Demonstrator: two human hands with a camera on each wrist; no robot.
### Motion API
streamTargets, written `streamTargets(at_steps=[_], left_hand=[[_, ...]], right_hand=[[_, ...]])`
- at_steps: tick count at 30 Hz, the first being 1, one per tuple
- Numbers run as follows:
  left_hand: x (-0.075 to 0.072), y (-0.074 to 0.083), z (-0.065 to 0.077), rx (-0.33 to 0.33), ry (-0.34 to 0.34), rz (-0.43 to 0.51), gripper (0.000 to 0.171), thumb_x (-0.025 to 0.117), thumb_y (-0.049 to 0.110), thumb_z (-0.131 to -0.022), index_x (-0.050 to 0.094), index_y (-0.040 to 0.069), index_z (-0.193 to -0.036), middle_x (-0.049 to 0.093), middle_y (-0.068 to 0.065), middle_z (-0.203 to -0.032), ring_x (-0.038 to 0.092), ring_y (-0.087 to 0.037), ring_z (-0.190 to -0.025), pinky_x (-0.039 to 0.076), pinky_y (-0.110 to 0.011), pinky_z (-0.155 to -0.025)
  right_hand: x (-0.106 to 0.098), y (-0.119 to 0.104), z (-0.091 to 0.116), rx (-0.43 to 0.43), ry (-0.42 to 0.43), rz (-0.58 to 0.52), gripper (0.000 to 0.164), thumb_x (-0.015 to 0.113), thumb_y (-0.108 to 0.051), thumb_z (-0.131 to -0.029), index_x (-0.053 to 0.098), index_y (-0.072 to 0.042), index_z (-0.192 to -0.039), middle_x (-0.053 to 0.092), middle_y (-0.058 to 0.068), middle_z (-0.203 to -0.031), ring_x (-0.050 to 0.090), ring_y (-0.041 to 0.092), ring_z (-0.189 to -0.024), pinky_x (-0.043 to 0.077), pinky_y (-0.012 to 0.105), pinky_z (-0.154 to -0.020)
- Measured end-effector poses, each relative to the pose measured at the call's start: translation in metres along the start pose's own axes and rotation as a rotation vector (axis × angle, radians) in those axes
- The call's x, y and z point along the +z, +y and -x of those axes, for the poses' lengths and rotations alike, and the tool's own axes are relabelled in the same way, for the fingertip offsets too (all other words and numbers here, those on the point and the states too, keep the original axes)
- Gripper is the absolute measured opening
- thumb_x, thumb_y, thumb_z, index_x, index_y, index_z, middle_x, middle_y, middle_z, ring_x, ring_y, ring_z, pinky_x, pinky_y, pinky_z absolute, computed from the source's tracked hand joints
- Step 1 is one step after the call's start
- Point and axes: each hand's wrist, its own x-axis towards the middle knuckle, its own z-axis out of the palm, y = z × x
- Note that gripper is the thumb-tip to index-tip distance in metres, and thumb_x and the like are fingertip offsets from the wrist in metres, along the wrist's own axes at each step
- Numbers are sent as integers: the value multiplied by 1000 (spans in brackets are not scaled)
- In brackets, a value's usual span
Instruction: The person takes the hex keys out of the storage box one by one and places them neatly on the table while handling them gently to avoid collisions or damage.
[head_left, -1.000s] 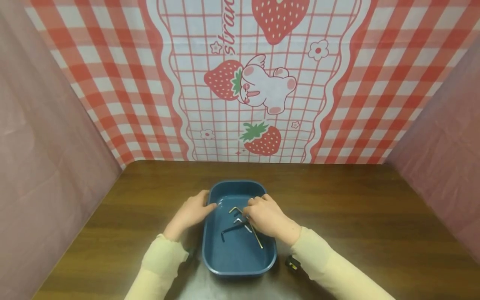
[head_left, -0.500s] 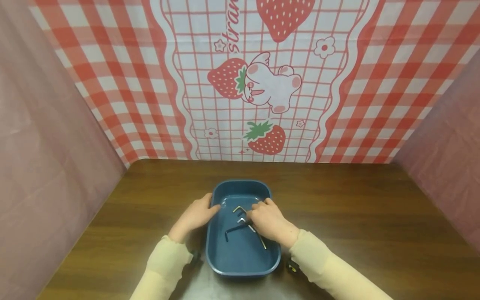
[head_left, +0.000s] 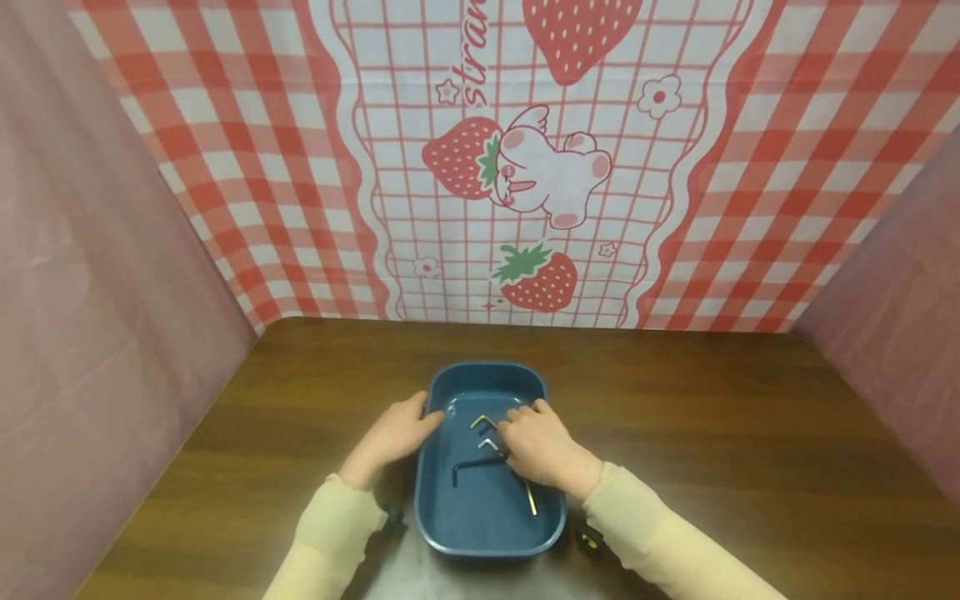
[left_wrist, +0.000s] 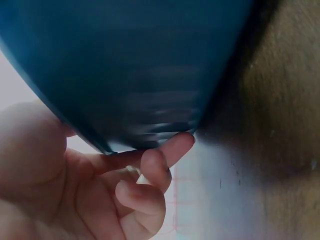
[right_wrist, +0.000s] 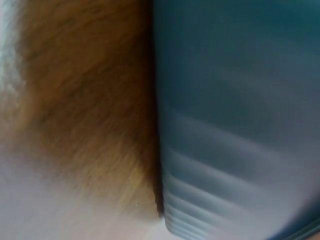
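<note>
A deep blue rectangular tray (head_left: pixel 491 540) stands on the table in the head view. My left hand (head_left: pixel 393 433) grips its left rim, thumb over the edge; in the left wrist view the fingers (left_wrist: pixel 155 170) curl along the outer wall. Inside lie several hex keys: a gold bent end (head_left: pixel 483 421), a silver one (head_left: pixel 487 444), a long black one (head_left: pixel 476 462) and a gold shaft (head_left: pixel 532 502) nearer the front. My right hand (head_left: pixel 543 446) reaches over the right rim with curled fingers among the keys. Its fingertips are hidden, but it appears to pinch a key.
The brown wooden table (head_left: pixel 675 400) extends on both sides of the tray. A checked strawberry cloth (head_left: pixel 555 192) hangs behind it, and pink curtains (head_left: pixel 97 250) flank it. The right wrist view shows only the tray's outer wall (right_wrist: pixel 225 125) and tabletop.
The gold shaft's lower end has swung toward the front, and the black key has turned slightly. The right hand has shifted slightly over the keys. The left hand keeps its hold on the rim.
</note>
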Motion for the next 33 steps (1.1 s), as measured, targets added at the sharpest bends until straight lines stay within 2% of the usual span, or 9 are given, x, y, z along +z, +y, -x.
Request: streamTargets(at_steps=[5,10,14,17,23,29,33], left_hand=[[-1,1,0,7,8,0,33,47,30,-83,50,4,-103,56,-7,-84,50,-17,-67,43,-30,-58],[-2,2,1,6,15,-2,33,47,31,-83,50,5,-104,56,-7,-86,51,-16,-69,43,-31,-60],[-2,2,2,4,18,4,32,47,31,-83,51,5,-102,56,-6,-82,50,-16,-67,43,-30,-58],[-2,2,2,7,18,6,31,47,30,-83,51,5,-101,55,-6,-81,50,-16,-66,42,-29,-57],[-3,5,-1,2,9,-2,33,46,31,-84,50,5,-105,56,-8,-86,51,-17,-69,43,-31,-60],[-2,4,2,25,-1,-26,39,47,31,-84,47,2,-110,57,-11,-96,54,-20,-80,44,-37,-67],[0,1,6,49,-34,-22,44,50,30,-82,44,0,-114,56,-13,-100,54,-22,-86,44,-38,-72]], right_hand=[[-2,1,-1,9,35,-32,8,57,-20,-66,51,-16,-66,48,-6,-59,47,12,-56,29,30,-57],[-6,0,-2,30,55,-89,12,55,-17,-65,43,-18,-64,40,-10,-49,39,7,-45,28,28,-54],[-9,-1,-2,29,58,-150,14,56,-16,-64,42,-18,-64,35,-12,-48,34,5,-43,26,26,-50],[-13,0,-3,54,31,-223,13,56,-17,-65,43,-19,-68,37,-13,-51,34,5,-44,27,24,-48],[-21,7,-2,111,-36,-423,16,58,-17,-70,51,-16,-84,41,-11,-55,39,4,-46,32,20,-40],[-23,8,-1,112,-56,-486,19,58,-16,-71,54,-16,-89,43,-11,-59,41,3,-49,34,19,-42],[-22,5,2,115,-72,-529,20,58,-15,-71,55,-15,-90,43,-10,-60,41,4,-50,34,20,-42]])
